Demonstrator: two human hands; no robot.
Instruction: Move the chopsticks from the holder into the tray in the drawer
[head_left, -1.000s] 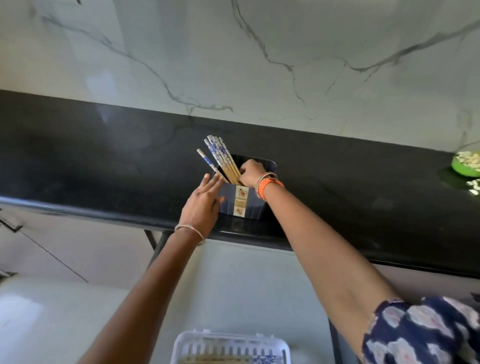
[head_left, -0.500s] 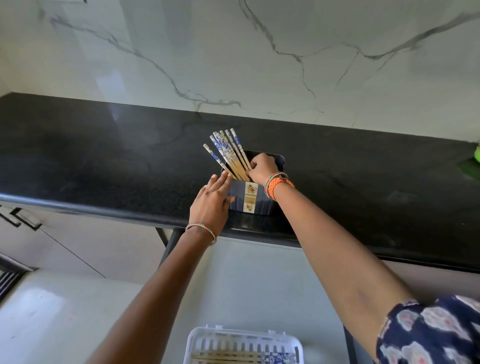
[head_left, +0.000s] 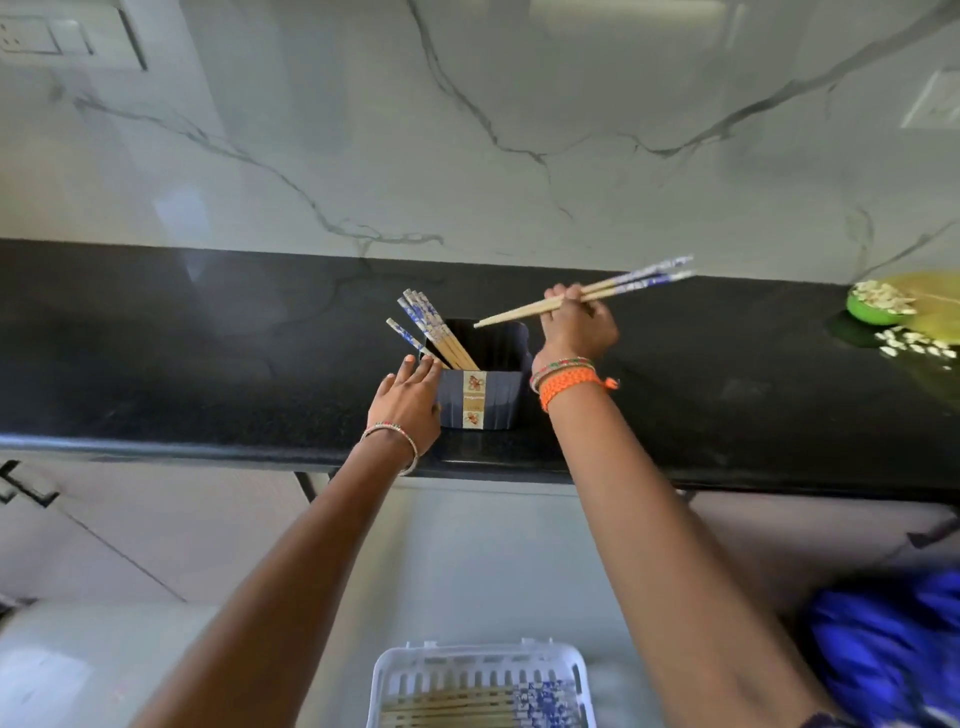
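Observation:
A dark blue holder (head_left: 496, 402) with a flowered label stands near the front edge of the black counter. Several wooden chopsticks with blue-and-white tops (head_left: 427, 328) lean to the left inside it. My left hand (head_left: 408, 397) rests flat against the holder's left wall, fingers spread. My right hand (head_left: 576, 325) is raised just right of the holder, closed on a pair of chopsticks (head_left: 597, 290) held nearly level with the patterned ends pointing right. A white slotted tray (head_left: 480, 670) lies below in the drawer, with several chopsticks laid in it.
The black counter (head_left: 208, 374) runs across the view under a marble wall. A green bowl (head_left: 872, 306) with pale pieces sits at the far right, more pieces scattered beside it. A blue patterned sleeve (head_left: 893, 644) shows at lower right.
My right hand has lifted a pair of chopsticks out of the holder and swung them up to the right. My left hand stays against the holder.

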